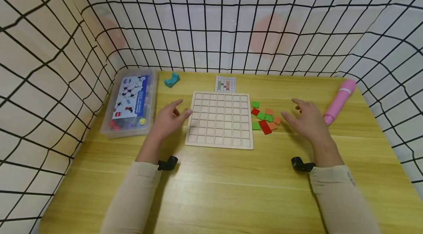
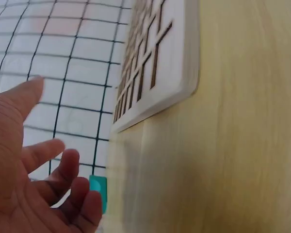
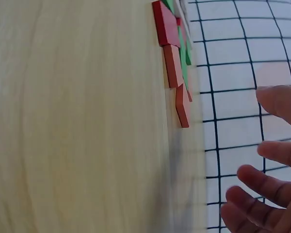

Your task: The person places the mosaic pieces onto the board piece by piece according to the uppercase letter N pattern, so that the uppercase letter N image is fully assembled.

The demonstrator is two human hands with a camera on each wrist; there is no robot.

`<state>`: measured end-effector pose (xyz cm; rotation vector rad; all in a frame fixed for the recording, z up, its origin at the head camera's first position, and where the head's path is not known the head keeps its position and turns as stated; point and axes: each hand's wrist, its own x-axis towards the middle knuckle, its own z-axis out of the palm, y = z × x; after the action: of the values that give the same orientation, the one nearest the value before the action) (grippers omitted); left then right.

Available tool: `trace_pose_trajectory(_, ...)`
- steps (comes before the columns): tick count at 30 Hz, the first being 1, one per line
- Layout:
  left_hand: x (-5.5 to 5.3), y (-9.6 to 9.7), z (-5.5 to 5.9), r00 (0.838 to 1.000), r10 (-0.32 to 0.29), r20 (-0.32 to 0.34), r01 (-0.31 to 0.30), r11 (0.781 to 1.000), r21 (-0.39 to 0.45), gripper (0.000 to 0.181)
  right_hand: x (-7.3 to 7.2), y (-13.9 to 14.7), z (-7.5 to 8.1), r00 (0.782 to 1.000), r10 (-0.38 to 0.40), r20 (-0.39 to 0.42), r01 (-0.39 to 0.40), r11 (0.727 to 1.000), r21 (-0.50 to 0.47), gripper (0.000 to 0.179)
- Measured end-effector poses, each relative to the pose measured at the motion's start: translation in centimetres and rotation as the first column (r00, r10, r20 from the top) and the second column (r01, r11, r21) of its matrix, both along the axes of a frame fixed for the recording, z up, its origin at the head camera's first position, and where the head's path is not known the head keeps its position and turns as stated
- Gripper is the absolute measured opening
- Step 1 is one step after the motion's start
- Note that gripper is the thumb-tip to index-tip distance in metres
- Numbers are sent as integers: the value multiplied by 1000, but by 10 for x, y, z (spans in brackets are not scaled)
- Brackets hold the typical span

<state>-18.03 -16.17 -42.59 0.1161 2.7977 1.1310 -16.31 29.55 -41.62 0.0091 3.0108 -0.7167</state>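
A square wooden grid board (image 1: 218, 147) lies flat on the table in the middle of the head view. Just off its left edge is my left hand (image 1: 169, 119), fingers relaxed and holding nothing; the left wrist view shows the palm and loosely bent fingers (image 2: 70, 170). Beside the board's right edge lie loose square tiles in green (image 1: 255, 104), red (image 1: 265, 127) and orange (image 1: 277, 120). To the right of these tiles hovers my right hand (image 1: 305, 120), its fingers spread apart with nothing between them. Behind the board lies a small card (image 1: 225, 84) printed with a coloured grid.
A clear plastic case (image 1: 150, 109) with a blue-and-white label stands at the left. Near the back edge lies a teal curved block (image 1: 172, 79). A pink cylindrical object (image 1: 340, 101) lies at the far right. Black wire mesh (image 1: 211, 30) encloses the table's back and sides.
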Motion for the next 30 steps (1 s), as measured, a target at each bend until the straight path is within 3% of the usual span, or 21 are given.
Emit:
trace_pose_trajectory(7,3,-5,-13,998,4,58,-10,995,104,65,3,6,-9,998,12,65,-6,996,-93,73)
trace_pose_trajectory(14,4,-3,-30,999,-31,-14,33,989,142,51,2,8,-17,984,25,179,3,988,-155,70)
trace_pose_trajectory(20,6,1,-40,993,-43,-107,50,996,68,44,6,9,-26,974,31,224,12,982,-189,65)
trace_pose_trajectory(25,8,3,-42,987,-49,-153,45,999,-28,41,7,6,-32,981,17,191,24,978,-209,62)
trace_pose_trajectory(30,9,3,-43,982,-54,-183,42,997,-71,39,5,3,-38,991,10,134,14,984,-176,55)
